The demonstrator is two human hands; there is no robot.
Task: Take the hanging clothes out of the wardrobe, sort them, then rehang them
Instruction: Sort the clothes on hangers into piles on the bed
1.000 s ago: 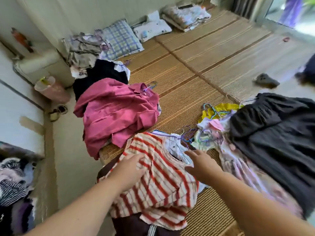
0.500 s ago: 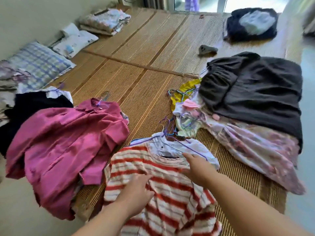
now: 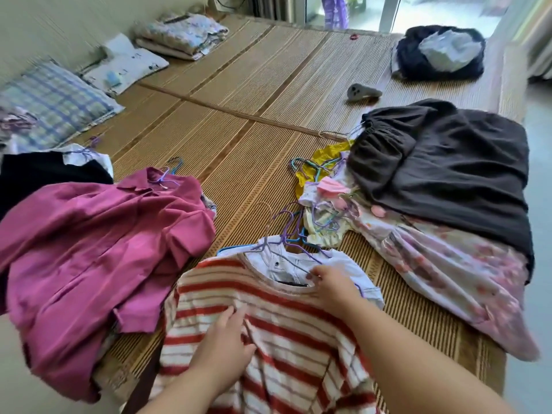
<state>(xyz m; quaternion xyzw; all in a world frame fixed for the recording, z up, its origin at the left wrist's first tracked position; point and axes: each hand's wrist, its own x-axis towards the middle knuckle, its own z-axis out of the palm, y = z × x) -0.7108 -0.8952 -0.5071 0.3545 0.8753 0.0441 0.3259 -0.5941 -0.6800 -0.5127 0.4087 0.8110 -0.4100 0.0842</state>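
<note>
The striped shirt (image 3: 283, 339) lies front-up at 6 o'clock on the bamboo mat (image 3: 239, 138), on top of a white shirt (image 3: 286, 259) whose collar shows just beyond its neckline. The left hand (image 3: 221, 348) rests on the chest of the striped shirt. Its grip is wide, the fingers fairly straight, with a crease of cloth raised between thumb and forefinger. The right hand (image 3: 331, 291) is at the neckband toward 1 o'clock, its grip narrow and the fingertips curled on the band. A thin hanger wire runs just beside them, and whether the fingers also catch it cannot be told.

The shirt looks like a light, soft knit. It should drape and stretch rather than hold its shape, so a pull on the neckband alone would likely drag it long. A hold at both shoulders, or on a hanger hook, would probably lift it evenly. The hanger hooks (image 3: 286, 222) at 12 o'clock of the shirt lie crossed over one another and may snag, so the striped shirt's own hanger, if it has one, would need to be freed from the rest first.

A magenta jacket (image 3: 98, 252) is heaped at 9 o'clock. A flowered dress (image 3: 448, 270) and a dark garment (image 3: 448, 174) lie at 2 o'clock.
</note>
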